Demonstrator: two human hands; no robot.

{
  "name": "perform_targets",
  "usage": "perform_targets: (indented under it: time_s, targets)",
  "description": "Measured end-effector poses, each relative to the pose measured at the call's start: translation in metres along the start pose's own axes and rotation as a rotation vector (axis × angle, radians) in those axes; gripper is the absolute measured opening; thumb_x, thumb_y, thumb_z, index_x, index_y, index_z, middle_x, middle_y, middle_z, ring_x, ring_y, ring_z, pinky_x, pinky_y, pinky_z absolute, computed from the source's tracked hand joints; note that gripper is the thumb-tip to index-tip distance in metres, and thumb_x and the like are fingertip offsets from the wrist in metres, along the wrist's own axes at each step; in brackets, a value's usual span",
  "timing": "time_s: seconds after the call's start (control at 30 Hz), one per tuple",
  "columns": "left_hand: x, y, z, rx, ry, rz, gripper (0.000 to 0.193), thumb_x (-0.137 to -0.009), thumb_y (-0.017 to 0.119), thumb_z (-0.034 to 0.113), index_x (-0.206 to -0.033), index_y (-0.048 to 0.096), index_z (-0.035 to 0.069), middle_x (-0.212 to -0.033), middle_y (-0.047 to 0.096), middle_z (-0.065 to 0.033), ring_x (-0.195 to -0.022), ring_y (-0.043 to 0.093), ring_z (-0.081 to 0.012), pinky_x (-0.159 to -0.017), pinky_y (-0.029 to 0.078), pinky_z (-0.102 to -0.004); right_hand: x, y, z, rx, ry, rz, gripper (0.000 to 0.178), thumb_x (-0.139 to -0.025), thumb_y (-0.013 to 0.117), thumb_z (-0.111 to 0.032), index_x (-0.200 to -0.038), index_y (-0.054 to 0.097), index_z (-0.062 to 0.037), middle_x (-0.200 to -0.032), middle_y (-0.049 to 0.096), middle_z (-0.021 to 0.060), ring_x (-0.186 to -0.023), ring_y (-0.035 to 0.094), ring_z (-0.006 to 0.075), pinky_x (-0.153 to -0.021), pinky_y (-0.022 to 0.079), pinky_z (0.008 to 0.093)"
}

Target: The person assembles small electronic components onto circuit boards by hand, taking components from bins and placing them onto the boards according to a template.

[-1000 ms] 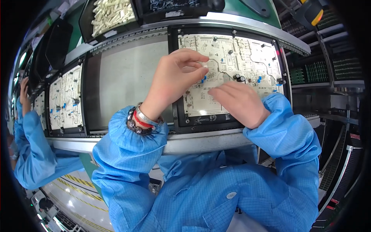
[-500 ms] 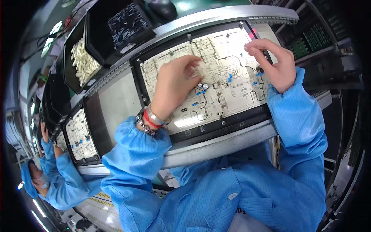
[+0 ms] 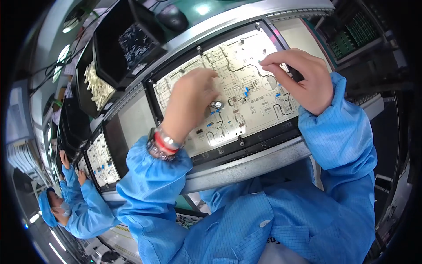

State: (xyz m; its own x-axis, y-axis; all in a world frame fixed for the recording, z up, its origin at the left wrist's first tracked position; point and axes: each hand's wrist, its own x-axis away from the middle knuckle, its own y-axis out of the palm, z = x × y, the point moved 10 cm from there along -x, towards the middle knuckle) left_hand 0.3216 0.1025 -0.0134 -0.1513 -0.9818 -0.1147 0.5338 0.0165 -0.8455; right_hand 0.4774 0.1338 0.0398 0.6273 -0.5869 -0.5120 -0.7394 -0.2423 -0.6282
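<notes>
A white circuit board (image 3: 259, 108) lies in a black carrier frame (image 3: 272, 135) in front of me. My left hand (image 3: 189, 94) hovers over its left half, fingers loosely curved, thumb and forefinger apart with nothing visible between them. Close to that thumb stand small round capacitors (image 3: 218, 104) on the board. My right hand (image 3: 305, 77) is above the board's right side, thumb and forefinger tips pressed together in a pinch. Whatever those tips hold is too small to make out. Small blue components (image 3: 246, 92) sit on the middle of the board.
Beyond the rail, to the left, stand a black bin of cream-coloured parts (image 3: 97, 88) and one of dark parts (image 3: 136, 46). A black computer mouse (image 3: 172, 17) lies behind them. Farther left, a co-worker (image 3: 83, 209) in blue sits by another board (image 3: 102, 160).
The board and carrier have shifted slightly left in view. My right hand has moved left over the board, its fingertips still together. My left hand has stayed near the capacitors.
</notes>
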Motion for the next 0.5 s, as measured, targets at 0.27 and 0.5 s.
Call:
perform_targets:
  time_s: [0.27, 0.5]
  targets:
    - [0.066, 0.018, -0.022, -0.105, -0.119, -0.12, 0.007, -0.068, 0.06, 0.007, -0.072, 0.063, 0.002, -0.072, 0.06, -0.0192, -0.073, 0.059, -0.0359, -0.066, 0.048, -0.0428, 0.045, 0.026, -0.023, -0.06, 0.186, -0.068, 0.016, -0.087, 0.055, -0.003, -0.099, 0.06, 0.0057, -0.095, 0.063, 0.0125, -0.089, 0.06, 0.017, -0.081, 0.046, 0.027]
    - [0.296, -0.119, 0.052, -0.012, -0.095, 0.688, 0.017, -0.073, 0.055, 0.01, -0.089, 0.06, 0.004, -0.087, 0.059, -0.0154, -0.089, 0.056, -0.0316, -0.077, 0.046, -0.0403, 0.102, -0.003, -0.167, 0.22, -0.528, 0.179, 0.024, -0.086, 0.061, -0.017, -0.094, 0.062, 0.0053, -0.073, 0.063, 0.0174, -0.058, 0.06, 0.0288, -0.052, 0.052, 0.0347]
